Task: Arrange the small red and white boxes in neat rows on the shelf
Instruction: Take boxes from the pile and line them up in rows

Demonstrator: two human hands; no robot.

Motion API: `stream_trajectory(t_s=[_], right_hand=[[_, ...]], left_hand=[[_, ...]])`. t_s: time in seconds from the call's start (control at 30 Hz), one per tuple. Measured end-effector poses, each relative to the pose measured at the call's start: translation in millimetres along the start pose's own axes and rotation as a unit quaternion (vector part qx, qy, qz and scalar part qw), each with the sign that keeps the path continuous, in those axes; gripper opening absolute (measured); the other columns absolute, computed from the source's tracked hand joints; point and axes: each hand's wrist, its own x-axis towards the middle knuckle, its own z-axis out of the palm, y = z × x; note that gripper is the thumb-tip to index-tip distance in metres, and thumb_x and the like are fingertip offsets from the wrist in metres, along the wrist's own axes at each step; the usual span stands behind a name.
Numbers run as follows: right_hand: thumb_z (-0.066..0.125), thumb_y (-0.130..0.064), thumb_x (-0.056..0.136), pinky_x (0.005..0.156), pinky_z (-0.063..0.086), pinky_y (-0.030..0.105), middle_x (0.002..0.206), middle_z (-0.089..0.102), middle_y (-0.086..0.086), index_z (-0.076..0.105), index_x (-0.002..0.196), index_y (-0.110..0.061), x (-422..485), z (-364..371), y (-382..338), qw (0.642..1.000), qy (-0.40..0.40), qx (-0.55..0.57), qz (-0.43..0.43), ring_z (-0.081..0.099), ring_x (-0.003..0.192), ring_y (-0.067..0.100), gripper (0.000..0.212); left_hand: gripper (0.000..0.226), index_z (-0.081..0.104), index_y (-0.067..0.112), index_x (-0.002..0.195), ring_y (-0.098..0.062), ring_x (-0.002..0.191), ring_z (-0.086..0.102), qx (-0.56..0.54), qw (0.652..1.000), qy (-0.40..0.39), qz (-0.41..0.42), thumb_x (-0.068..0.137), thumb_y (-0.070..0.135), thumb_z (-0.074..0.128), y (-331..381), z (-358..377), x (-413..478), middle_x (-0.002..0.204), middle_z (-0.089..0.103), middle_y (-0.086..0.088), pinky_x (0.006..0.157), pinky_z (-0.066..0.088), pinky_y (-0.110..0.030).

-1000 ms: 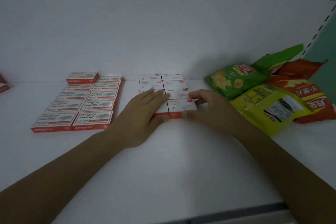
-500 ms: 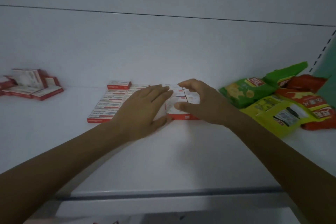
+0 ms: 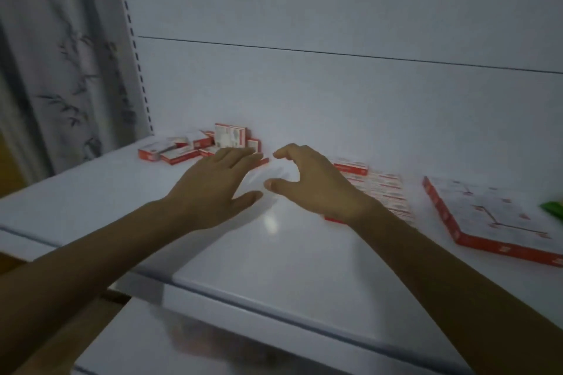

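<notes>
- Now my left hand (image 3: 213,192) is flat and my right hand (image 3: 316,189) cupped, fingers apart, both empty.
- Loose boxes (image 3: 189,149) lie jumbled at eleven o'clock.
- I'd pinch one by its sides, then set it square beside the rows (image 3: 390,195) at three o'clock.

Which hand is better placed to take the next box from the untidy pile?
Probably the left hand: its fingertips reach the untidy pile, while the right hand hangs empty farther right.
</notes>
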Motion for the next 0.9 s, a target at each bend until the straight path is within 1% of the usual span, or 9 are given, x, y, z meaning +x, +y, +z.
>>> stream_trajectory(t_s=[0.13,0.23,0.37,0.47,0.57,0.63,0.7,0.77,0.9], right_hand=[[0.060,-0.045,0.084,0.097,0.039,0.032,0.140,0.043,-0.002,0.040,0.133,-0.024,45.0,46.6,-30.8,0.999,-0.022,-0.016,0.017,0.046,0.122,0.019,0.056],[0.056,-0.049,0.085,0.103,0.038,0.037,0.143,0.039,0.002,0.038,0.135,-0.023,78.4,76.9,-35.7,0.997,-0.040,-0.053,0.048,0.042,0.126,0.022,0.059],[0.048,-0.058,0.086,0.107,0.031,0.039,0.146,0.035,0.003,0.033,0.139,-0.020,100.2,102.0,-22.6,0.987,-0.048,-0.118,0.101,0.034,0.132,0.022,0.066],[0.049,-0.058,0.085,0.107,0.031,0.039,0.144,0.038,0.001,0.038,0.138,-0.020,102.8,103.6,-21.7,0.983,-0.054,-0.127,0.121,0.034,0.131,0.020,0.066],[0.058,-0.048,0.084,0.094,0.044,0.034,0.122,0.058,0.003,0.059,0.120,-0.020,103.4,98.4,-26.7,0.990,-0.039,-0.084,0.107,0.053,0.109,0.017,0.045],[0.060,-0.032,0.086,0.082,0.044,0.020,0.106,0.066,0.000,0.065,0.108,-0.020,97.4,97.0,-31.1,0.993,0.037,-0.006,0.110,0.059,0.095,0.013,0.025],[0.057,-0.019,0.087,0.073,0.040,0.009,0.100,0.067,-0.002,0.065,0.104,-0.022,87.7,99.4,-27.3,0.980,0.141,0.038,0.136,0.060,0.089,0.009,0.018],[0.054,-0.011,0.088,0.078,0.039,0.011,0.106,0.066,-0.001,0.062,0.107,-0.020,79.7,104.3,-18.2,0.969,0.177,0.046,0.168,0.059,0.095,0.008,0.022],[0.051,-0.012,0.090,0.090,0.036,0.018,0.124,0.058,0.000,0.053,0.123,-0.019,82.7,110.9,-13.1,0.975,0.107,0.010,0.193,0.053,0.113,0.013,0.034]], left_hand=[[0.066,0.027,0.028,0.143,-0.018,0.138,0.027,-0.023,0.998,-0.026,-0.050,0.086,0.058,0.042,-64.4,-3.9,-19.5,0.151,0.028,0.006,0.109,0.029,-0.041],[0.065,0.024,0.030,0.143,-0.014,0.139,0.025,-0.045,0.996,-0.038,-0.062,0.087,0.054,0.045,-102.1,-4.7,-33.2,0.152,0.025,0.009,0.109,0.029,-0.036],[0.067,0.022,0.033,0.144,-0.011,0.136,0.026,-0.082,0.994,-0.060,-0.029,0.085,0.061,0.039,-134.2,8.8,-44.0,0.152,0.024,0.011,0.106,0.032,-0.032],[0.064,0.025,0.032,0.143,-0.010,0.135,0.028,-0.103,0.992,-0.070,0.008,0.088,0.057,0.044,-145.1,18.7,-27.9,0.150,0.027,0.011,0.104,0.033,-0.031],[0.064,0.032,0.030,0.140,-0.013,0.131,0.036,-0.144,0.986,-0.071,0.052,0.085,0.059,0.046,-145.6,31.4,6.1,0.146,0.037,0.008,0.103,0.036,-0.031],[0.071,0.038,0.029,0.137,-0.015,0.129,0.041,-0.182,0.979,-0.070,0.055,0.078,0.068,0.043,-138.6,39.9,27.3,0.141,0.044,0.006,0.102,0.039,-0.037],[0.078,0.040,0.026,0.136,-0.017,0.128,0.041,-0.175,0.981,-0.077,0.026,0.075,0.073,0.048,-130.3,48.3,38.1,0.141,0.044,0.003,0.101,0.039,-0.035],[0.084,0.045,0.022,0.134,-0.018,0.126,0.040,-0.147,0.985,-0.089,0.019,0.069,0.076,0.049,-125.1,56.2,38.3,0.141,0.044,0.002,0.096,0.038,-0.032],[0.082,0.057,0.024,0.120,-0.015,0.117,0.044,-0.151,0.984,-0.079,0.048,0.064,0.082,0.044,-129.2,62.7,37.3,0.129,0.053,0.004,0.086,0.040,-0.030]])
